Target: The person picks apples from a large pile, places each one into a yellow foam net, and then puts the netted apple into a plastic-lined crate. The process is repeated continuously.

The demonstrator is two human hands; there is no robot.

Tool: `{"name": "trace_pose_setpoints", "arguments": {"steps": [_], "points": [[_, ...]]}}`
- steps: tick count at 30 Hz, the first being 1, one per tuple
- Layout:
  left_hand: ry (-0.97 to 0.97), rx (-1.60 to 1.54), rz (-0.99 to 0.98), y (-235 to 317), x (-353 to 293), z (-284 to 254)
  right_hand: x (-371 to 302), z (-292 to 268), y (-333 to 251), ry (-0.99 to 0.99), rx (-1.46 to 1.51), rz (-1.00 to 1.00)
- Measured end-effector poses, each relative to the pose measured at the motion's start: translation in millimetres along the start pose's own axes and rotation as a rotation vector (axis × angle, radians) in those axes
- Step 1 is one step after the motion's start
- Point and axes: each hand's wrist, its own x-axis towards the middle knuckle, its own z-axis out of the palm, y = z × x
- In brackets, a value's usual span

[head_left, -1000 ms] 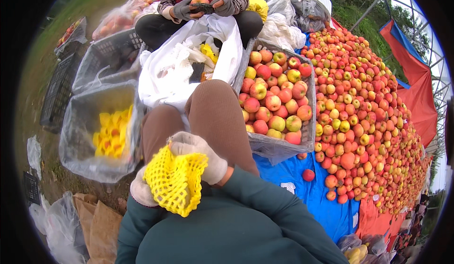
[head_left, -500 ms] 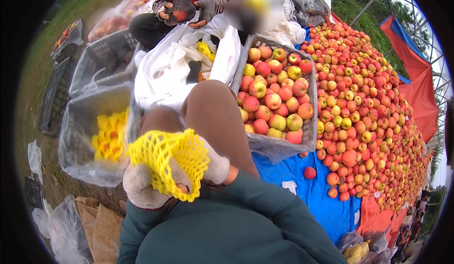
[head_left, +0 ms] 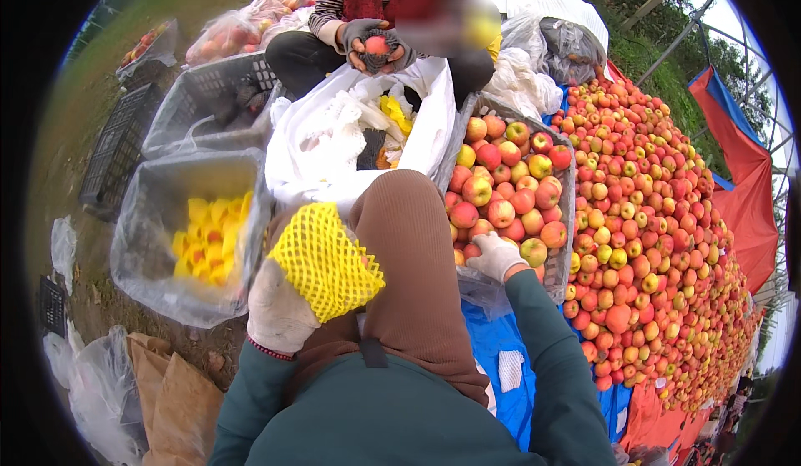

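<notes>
1. The right hand (head_left: 494,253) reaches into the crate (head_left: 567,216) of apples; its fingers are curled over an apple (head_left: 534,251) near the crate's near edge, touching it.
2. The left hand (head_left: 279,312) holds a yellow foam net (head_left: 324,261), fingers clenched on it, well to the left of that apple.
3. A lined bin (head_left: 150,241) at the left holds more yellow nets.

yellow foam net sleeve (head_left: 324,259), stretched open, on lap
</notes>
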Motion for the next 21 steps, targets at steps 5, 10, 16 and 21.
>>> {"name": "trace_pose_setpoints", "arguments": {"steps": [5,10,16,21], "points": [[-0.043,-0.034,-0.014,7.3,12.8,-2.9,13.3,0.7,-14.0,-0.121,-0.097,-0.009],[0.044,-0.077,0.014,7.9,9.4,-5.6,10.4,0.0,-11.2,-0.064,-0.078,0.009],[-0.031,0.071,0.056,10.2,6.7,-20.1,-13.6,-35.5,25.8,0.218,0.879,0.112],[0.027,0.67,0.207,17.8,3.4,-3.0,-85.0,-120.3,-80.5,0.293,1.663,-0.271]]}}
